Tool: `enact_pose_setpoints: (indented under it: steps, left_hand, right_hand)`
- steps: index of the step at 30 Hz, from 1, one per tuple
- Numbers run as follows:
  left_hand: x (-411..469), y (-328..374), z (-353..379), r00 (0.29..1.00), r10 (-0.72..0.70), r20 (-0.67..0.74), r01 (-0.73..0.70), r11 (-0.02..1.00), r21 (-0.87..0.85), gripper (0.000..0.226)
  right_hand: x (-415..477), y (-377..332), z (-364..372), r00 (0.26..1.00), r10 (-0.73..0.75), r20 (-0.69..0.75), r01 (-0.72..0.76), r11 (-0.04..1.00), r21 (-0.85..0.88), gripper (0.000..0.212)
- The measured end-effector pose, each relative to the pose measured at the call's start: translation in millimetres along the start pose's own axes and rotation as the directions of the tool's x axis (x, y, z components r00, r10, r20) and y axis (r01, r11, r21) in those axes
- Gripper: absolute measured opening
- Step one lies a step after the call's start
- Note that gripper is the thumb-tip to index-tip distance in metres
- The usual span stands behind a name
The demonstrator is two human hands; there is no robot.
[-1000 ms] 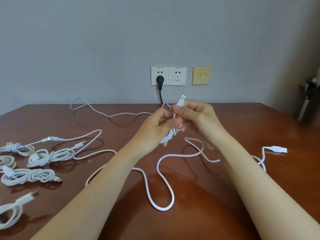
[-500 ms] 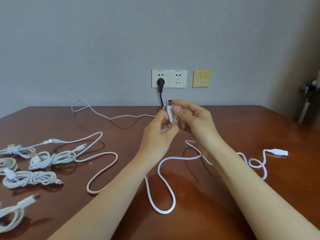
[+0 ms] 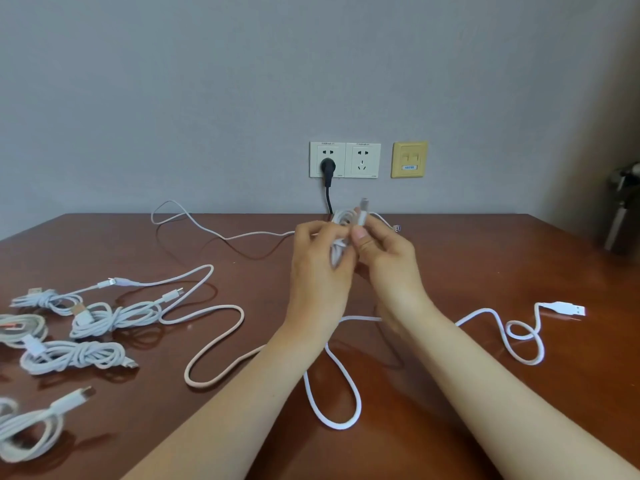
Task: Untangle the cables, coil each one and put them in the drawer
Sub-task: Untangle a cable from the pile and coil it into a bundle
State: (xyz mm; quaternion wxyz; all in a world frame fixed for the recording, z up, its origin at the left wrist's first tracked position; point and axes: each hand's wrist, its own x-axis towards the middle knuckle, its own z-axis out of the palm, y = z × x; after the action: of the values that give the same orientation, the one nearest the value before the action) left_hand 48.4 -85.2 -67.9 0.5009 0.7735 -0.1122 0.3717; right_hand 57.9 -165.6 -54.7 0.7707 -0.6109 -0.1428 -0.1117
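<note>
Nearest, at six o'clock on the counter (image 3: 519, 271), leaves a slack loop of loose white cable (image 3: 341, 427), trailing to its plug at three o'clock. At eight to nine o'clock, shows coiled bundles (image 3: 114, 318) already done, plus a pink cable (image 3: 188, 370) sprawled uncoiled beside them. Further out, at centre, grips a small white coil (image 3: 343, 220) with the left hand (image 3: 318, 271), fingers curled round it; pinches that coil's plug end (image 3: 363, 207) between thumb and fingers of the right hand (image 3: 388, 261). Has just swung the plug end from a rightward lean to upright, and turned the coil up above the left fingers. Looks like winding the tail round to lock the bundle: nearly finished here, two loose cables to go. At twelve o'clock, wall sockets (image 3: 344, 160). No drawer in view.
</note>
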Motion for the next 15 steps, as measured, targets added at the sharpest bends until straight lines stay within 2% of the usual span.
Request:
enact_pose_setpoints:
  steps: [3,6,8,10,11,13,15]
  left_hand:
    - [-3.4,-1.8,6.6,0.985,0.103,0.136,-0.113,0.992,0.063,0.020]
    - [2.3,-3.5,1.2,0.982,0.083,0.172,-0.095,0.994,0.062,0.021]
    - [8.5,-4.9,-4.0,0.993,0.005,0.120,0.000,0.999,-0.042,0.011]
    - [13.2,-4.1,-5.2,0.981,-0.169,0.093,0.185,0.959,-0.213,0.027]
    - [14.8,-3.4,-4.9,0.952,-0.272,0.141,0.302,0.908,-0.289,0.034]
    - [16.2,-3.5,-5.3,0.873,-0.377,0.309,0.473,0.808,-0.352,0.027]
    - [17.5,-6.4,-7.5,0.845,-0.385,0.372,0.508,0.795,-0.331,0.012]
  right_hand:
    - [5.0,-4.0,-15.0,0.994,0.102,-0.029,-0.094,0.974,0.207,0.018]
    - [7.3,1.2,-17.4,0.993,0.118,-0.031,-0.108,0.970,0.219,0.018]
    - [6.7,2.9,-13.3,0.992,0.111,-0.054,-0.099,0.979,0.175,0.017]
    - [5.8,1.3,-11.0,0.991,0.108,-0.073,-0.094,0.981,0.172,0.018]
    - [5.5,0.9,-11.1,0.991,0.106,-0.081,-0.091,0.982,0.168,0.018]
    - [5.1,1.5,-12.6,0.992,0.074,-0.098,-0.065,0.993,0.098,0.018]
    - [4.2,2.6,-13.0,0.993,0.023,-0.118,-0.019,0.999,0.031,0.017]
